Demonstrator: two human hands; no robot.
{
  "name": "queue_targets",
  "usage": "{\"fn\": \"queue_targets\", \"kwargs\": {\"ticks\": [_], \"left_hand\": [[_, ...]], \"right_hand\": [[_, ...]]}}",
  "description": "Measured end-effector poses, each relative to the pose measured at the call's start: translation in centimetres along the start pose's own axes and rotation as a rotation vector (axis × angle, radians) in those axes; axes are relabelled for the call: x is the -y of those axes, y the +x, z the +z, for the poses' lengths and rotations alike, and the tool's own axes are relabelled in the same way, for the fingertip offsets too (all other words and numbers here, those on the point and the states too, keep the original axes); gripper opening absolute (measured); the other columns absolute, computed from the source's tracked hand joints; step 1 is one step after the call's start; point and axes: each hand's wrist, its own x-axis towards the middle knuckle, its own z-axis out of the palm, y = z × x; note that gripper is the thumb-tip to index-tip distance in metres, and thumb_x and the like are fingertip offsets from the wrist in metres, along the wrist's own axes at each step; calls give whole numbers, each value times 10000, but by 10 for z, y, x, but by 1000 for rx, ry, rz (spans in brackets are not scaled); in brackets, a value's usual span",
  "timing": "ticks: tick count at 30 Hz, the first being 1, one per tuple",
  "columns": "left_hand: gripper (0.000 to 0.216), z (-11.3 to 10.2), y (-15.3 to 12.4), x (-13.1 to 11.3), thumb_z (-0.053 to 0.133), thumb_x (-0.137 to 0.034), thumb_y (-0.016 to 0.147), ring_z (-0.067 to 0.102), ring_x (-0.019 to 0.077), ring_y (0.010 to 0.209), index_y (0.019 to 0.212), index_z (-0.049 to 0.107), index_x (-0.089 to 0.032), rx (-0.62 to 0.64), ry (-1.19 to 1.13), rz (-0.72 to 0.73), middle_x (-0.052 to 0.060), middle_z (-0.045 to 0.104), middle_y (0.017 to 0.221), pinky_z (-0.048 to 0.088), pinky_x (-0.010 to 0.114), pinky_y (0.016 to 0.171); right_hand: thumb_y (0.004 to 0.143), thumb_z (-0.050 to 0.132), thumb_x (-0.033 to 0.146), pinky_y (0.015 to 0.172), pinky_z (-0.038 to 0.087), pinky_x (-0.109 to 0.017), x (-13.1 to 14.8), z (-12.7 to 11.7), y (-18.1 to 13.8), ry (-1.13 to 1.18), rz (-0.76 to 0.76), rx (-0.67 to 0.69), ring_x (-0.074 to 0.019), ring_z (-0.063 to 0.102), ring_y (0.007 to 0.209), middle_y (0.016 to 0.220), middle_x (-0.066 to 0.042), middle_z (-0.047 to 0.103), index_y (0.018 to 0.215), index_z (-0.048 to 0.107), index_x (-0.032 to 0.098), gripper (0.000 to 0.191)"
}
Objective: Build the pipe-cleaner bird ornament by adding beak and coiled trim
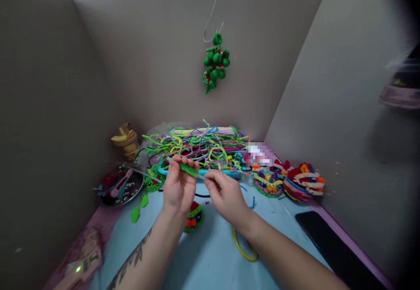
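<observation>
My left hand (179, 191) is raised over the table, palm up, with its thumb and fingers closed on a bright green fuzzy pipe cleaner coil (188, 169). The coil is wound round a thin pale stick (201, 177) that sticks out at both ends. My right hand (228, 197) pinches the stick's right end between thumb and fingertips. Below the hands sits a round green, red and orange pipe cleaner piece (194, 216), partly hidden by my left forearm. Two green leaf-shaped pieces (139, 208) lie to the left.
A blue tray (234, 175) heaped with colourful pipe cleaners (206, 145) stands behind. Finished pieces (302, 183) lie right, near a black slab (337, 246). A metal bowl (129, 193) and a pink device (82, 263) are left. Green decorations (215, 62) hang from the partition.
</observation>
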Motion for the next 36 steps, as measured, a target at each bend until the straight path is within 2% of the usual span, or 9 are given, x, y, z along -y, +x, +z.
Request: {"fn": "queue_targets", "kwargs": {"ticks": [9,15,19,21,25,28,32,36], "left_hand": [[151,1,-3,5,711,-316,775,600,77,676,778,601,-214,30,-2,-2,-78,592,667,525,256,756],[143,-1,-5,10,693,-320,792,595,73,664,783,595,-216,28,-23,-21,-77,578,655,526,246,747],[143,-2,-5,11,708,-321,777,614,77,683,776,608,-219,29,7,-18,-72,604,670,527,257,784],[157,-3,-3,10,732,-328,750,643,95,756,789,626,-218,30,45,-24,-54,648,734,523,261,806],[322,-6,3,-2,747,-391,717,651,150,932,984,648,-242,94,231,6,16,689,993,519,267,813],[435,-11,9,-14,749,-410,704,639,171,950,1089,630,-246,152,457,71,56,665,1087,520,286,810],[303,-17,16,-30,740,-346,724,639,129,764,979,682,-194,121,753,111,25,690,864,515,246,735],[326,-20,19,-42,746,-281,708,630,114,704,1017,677,-204,128,885,162,6,682,815,512,231,688]], "right_hand": [[872,484,195,646,443,-258,-1,0,0,22,34,-34,-166,603,710,762,-30,652,854,598,198,116],[869,474,183,640,438,-255,-1,-1,0,22,37,-3,-165,601,710,759,-30,651,836,593,197,124],[870,479,185,644,437,-254,-3,-2,2,24,31,-12,-166,605,719,763,-28,651,841,593,198,118],[876,484,195,657,440,-256,-4,-6,3,18,27,-26,-167,610,728,777,-28,655,859,595,196,112],[893,475,206,693,446,-265,-8,-14,8,-39,5,-57,-172,615,770,834,-41,659,888,594,198,119],[903,465,207,712,450,-272,-11,-20,11,-93,-18,-72,-173,618,789,882,-49,665,912,597,203,133],[901,471,202,738,454,-279,-13,-23,12,-119,-56,-89,-176,622,804,875,-48,672,919,605,207,135],[899,470,205,732,454,-276,-11,-26,13,-113,-57,-62,-180,622,803,865,-52,672,891,608,209,138]]}}
